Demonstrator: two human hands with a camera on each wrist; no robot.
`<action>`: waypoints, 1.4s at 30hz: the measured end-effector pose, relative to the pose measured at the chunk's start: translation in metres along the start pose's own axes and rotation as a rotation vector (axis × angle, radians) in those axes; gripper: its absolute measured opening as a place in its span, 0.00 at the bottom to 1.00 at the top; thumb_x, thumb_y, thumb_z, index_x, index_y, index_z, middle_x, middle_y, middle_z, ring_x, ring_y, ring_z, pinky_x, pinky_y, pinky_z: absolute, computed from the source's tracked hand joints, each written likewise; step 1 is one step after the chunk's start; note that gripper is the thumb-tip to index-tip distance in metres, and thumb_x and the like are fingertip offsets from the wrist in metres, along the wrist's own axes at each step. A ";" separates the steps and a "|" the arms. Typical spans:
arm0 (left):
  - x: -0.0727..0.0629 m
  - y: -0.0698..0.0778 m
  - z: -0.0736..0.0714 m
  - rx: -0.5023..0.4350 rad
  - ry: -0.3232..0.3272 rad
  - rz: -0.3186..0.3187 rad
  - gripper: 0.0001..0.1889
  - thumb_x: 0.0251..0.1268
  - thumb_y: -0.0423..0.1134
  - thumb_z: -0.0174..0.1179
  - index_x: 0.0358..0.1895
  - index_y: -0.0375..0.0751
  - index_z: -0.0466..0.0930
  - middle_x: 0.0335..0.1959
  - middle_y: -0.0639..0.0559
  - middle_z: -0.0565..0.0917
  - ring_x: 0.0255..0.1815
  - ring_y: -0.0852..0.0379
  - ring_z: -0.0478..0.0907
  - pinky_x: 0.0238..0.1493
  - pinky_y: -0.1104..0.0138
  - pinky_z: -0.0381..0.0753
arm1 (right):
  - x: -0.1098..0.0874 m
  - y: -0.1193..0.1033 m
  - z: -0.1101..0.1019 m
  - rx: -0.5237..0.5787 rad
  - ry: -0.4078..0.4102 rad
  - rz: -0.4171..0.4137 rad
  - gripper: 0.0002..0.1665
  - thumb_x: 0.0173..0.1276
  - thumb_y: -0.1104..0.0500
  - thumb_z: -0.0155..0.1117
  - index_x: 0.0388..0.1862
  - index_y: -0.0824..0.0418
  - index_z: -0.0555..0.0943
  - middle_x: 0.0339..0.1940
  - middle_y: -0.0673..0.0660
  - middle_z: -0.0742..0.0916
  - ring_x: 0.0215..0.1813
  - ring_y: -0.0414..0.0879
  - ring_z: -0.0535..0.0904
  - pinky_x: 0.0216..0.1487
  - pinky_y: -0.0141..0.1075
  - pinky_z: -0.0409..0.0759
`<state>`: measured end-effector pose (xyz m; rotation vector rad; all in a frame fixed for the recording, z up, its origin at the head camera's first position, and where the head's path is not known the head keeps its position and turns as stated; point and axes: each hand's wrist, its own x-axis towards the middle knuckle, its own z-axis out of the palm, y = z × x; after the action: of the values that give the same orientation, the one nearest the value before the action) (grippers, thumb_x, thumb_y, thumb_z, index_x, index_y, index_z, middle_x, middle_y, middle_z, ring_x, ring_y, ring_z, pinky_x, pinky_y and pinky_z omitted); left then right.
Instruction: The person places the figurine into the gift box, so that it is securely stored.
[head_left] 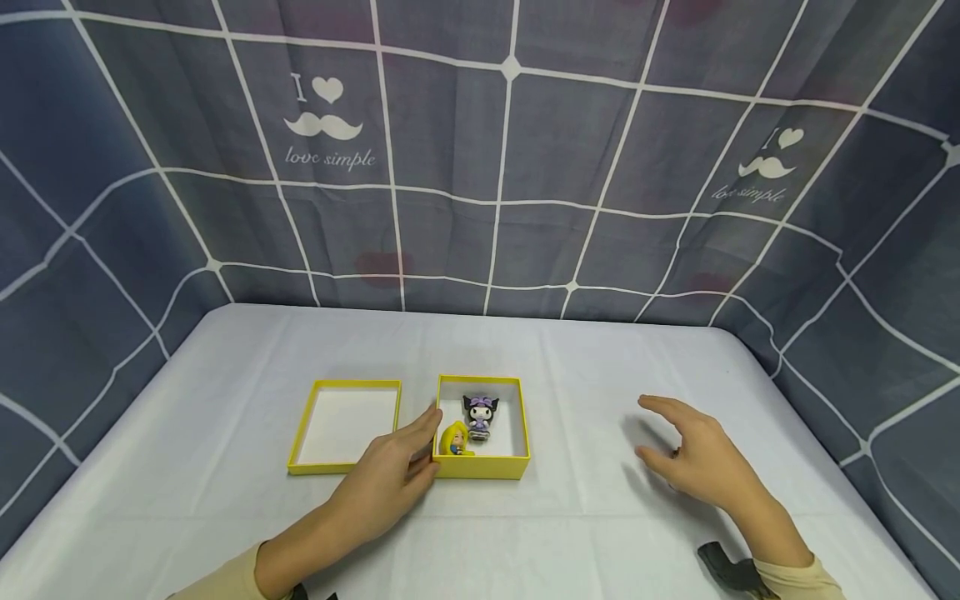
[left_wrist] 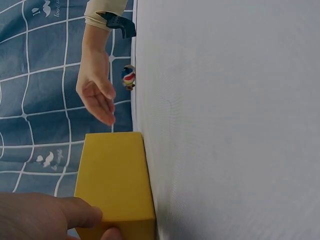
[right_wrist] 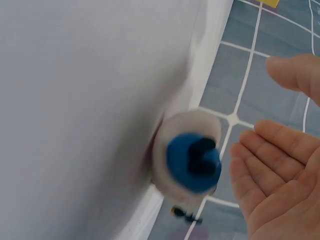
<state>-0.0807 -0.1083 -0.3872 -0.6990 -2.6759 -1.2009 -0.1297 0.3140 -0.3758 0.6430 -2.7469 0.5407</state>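
A yellow box [head_left: 480,468] with a white inside stands on the table. In it are a black-and-purple figurine [head_left: 480,419] and a yellow-haired figurine [head_left: 454,439] at the front left. My left hand [head_left: 390,467] rests against the box's left side, fingers fairly straight. In the left wrist view, its thumb [left_wrist: 82,212] touches the box wall. Off to the right, my right hand [head_left: 705,458] hovers over the table, fingers apart, holding nothing. Beside its palm stands a blurred white-and-blue figurine [right_wrist: 192,162], mostly hidden by that hand in the head view.
The yellow-rimmed lid [head_left: 341,425] lies left of the box, its white inside facing up. A white cloth [head_left: 592,533] covers the table. Dark checked curtains [head_left: 450,150] enclose the back and sides. A small dark object [right_wrist: 185,215] shows beyond the figurine in the right wrist view.
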 end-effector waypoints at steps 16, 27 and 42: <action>-0.001 0.002 0.000 0.017 -0.006 -0.011 0.33 0.61 0.28 0.64 0.70 0.30 0.65 0.72 0.41 0.63 0.69 0.53 0.62 0.54 0.72 0.77 | -0.019 0.018 -0.017 0.025 -0.145 0.121 0.39 0.55 0.47 0.77 0.63 0.60 0.76 0.60 0.59 0.81 0.61 0.63 0.75 0.55 0.60 0.75; 0.000 0.001 -0.001 0.042 0.000 0.004 0.32 0.60 0.29 0.65 0.69 0.30 0.66 0.71 0.41 0.63 0.68 0.53 0.63 0.55 0.70 0.78 | -0.033 0.020 -0.025 -0.020 -0.190 0.232 0.40 0.53 0.36 0.74 0.57 0.61 0.81 0.54 0.63 0.84 0.54 0.66 0.78 0.49 0.62 0.77; -0.001 0.002 -0.001 0.007 -0.004 -0.014 0.33 0.60 0.28 0.65 0.69 0.29 0.65 0.72 0.42 0.62 0.69 0.53 0.62 0.52 0.74 0.78 | -0.032 0.016 -0.017 -0.033 -0.197 0.216 0.32 0.49 0.42 0.79 0.50 0.57 0.85 0.45 0.58 0.87 0.48 0.58 0.82 0.45 0.57 0.80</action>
<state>-0.0786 -0.1078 -0.3858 -0.6833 -2.6921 -1.1938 -0.1069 0.3464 -0.3760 0.4134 -3.0265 0.5010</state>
